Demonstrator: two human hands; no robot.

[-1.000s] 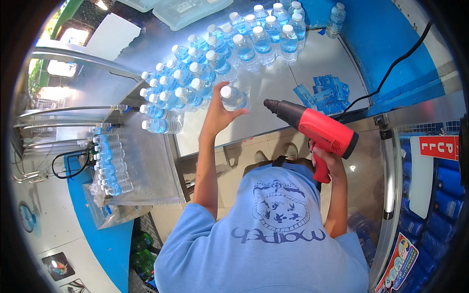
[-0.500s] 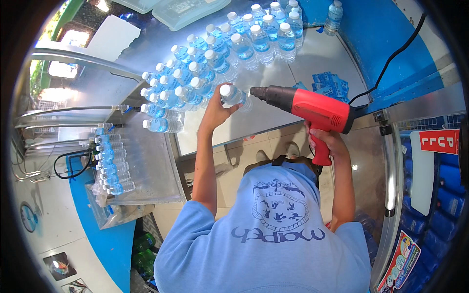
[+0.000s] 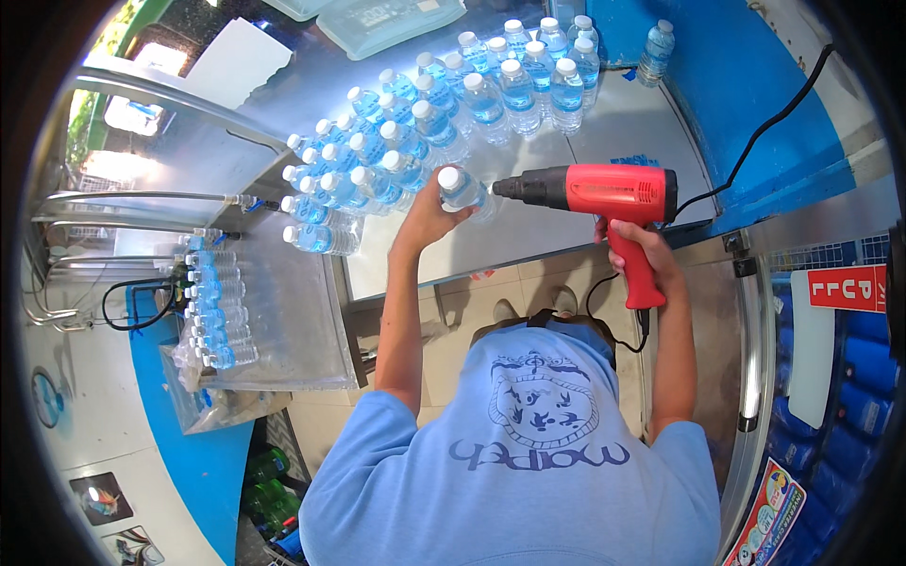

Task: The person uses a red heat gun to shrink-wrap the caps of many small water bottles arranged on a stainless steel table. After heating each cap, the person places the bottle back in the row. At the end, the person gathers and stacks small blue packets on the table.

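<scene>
My left hand [image 3: 432,219] is closed around a small clear plastic water bottle [image 3: 461,189] with a white cap, held above the near part of the white tabletop [image 3: 392,269]. In my right hand [image 3: 642,253] is a red and black heat gun [image 3: 604,191], gripped by its handle. Its black nozzle points left, right beside the bottle's upper side. Beyond my left hand stand many similar bottles [image 3: 436,123] in crowded rows, white-capped with blue labels.
A pile of blue labels [image 3: 634,161] lies behind the heat gun. One bottle [image 3: 656,54] stands apart at the far right. The gun's black cord [image 3: 764,111] runs along the blue wall. More bottles [image 3: 219,302] line the metal counter at left; lidded plastic containers [image 3: 387,24] sit at the back.
The heat gun has turned from a slant to nearly level, its handle swinging slightly right. It now covers more of the label pile. My left hand still holds the bottle at the nozzle.
</scene>
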